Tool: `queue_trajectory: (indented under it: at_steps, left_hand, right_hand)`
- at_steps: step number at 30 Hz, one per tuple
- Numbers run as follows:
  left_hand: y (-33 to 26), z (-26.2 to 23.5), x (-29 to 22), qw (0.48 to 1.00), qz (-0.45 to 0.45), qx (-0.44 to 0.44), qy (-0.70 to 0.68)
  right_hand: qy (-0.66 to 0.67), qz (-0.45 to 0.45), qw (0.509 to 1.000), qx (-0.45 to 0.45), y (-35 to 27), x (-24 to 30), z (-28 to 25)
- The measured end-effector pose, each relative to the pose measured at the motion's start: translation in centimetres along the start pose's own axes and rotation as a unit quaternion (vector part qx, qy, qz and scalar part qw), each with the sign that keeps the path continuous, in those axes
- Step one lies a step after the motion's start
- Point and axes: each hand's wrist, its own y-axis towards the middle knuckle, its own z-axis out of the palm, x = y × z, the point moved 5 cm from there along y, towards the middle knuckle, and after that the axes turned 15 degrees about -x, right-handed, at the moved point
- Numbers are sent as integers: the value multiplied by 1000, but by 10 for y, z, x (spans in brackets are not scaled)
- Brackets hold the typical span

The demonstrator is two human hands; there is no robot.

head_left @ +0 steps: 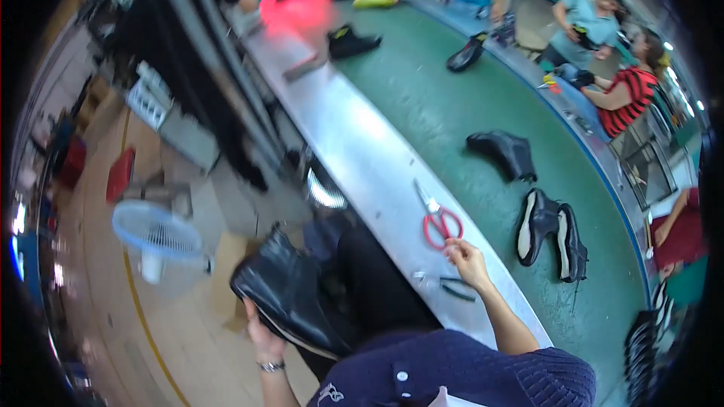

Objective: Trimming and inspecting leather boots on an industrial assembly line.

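A black leather boot (283, 290) with a pale sole edge rests over my lap. My left hand (264, 335), a metal band at its wrist, grips it from below along the sole. On the metal ledge (381, 154) lie scissors (434, 218) with red handles, blades pointing away from me. The fingers of my right hand (467, 262) are pinched together at the near handle loop. Just nearer than that hand lies a small dark-handled hand tool (456, 289), its exact kind unclear.
Beyond the ledge runs a green conveyor belt (422, 105) carrying several black shoes, including an ankle boot (504, 152) and an upturned pair (537, 230). Several people stand or sit along the far side. A blue fan (157, 230) stands on the floor to my left, near a red stool (121, 175).
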Motion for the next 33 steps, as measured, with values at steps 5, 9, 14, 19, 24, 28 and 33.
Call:
queue_trajectory:
  at_steps: [5, 9, 14, 19, 24, 28, 33]
  left_hand:
    - [-30, -33, -32, 991, -7, -87, 98]
    - [-12, -30, -14, 986, -81, -108, 97]
    - [1, -4, 12, 979, -137, -66, 136]
    - [17, 18, 20, 969, -107, -4, 223]
    - [23, 29, 29, 957, -102, 17, 272]
    - [25, 28, 23, 957, -128, 15, 259]
    - [43, 12, 18, 951, -148, 11, 270]
  right_hand:
    - [-266, -228, 936, -39, -51, 32, -11]
    - [-334, -264, 904, 32, -57, 23, 3]
    - [-379, -249, 888, 71, -65, 7, -5]
    - [-90, 83, 985, 124, -63, -6, -5]
    - [145, 331, 902, 235, -78, 92, 41]
    - [100, 256, 888, 368, -80, 161, 88]
    - [69, 219, 864, 447, -80, 197, 124]
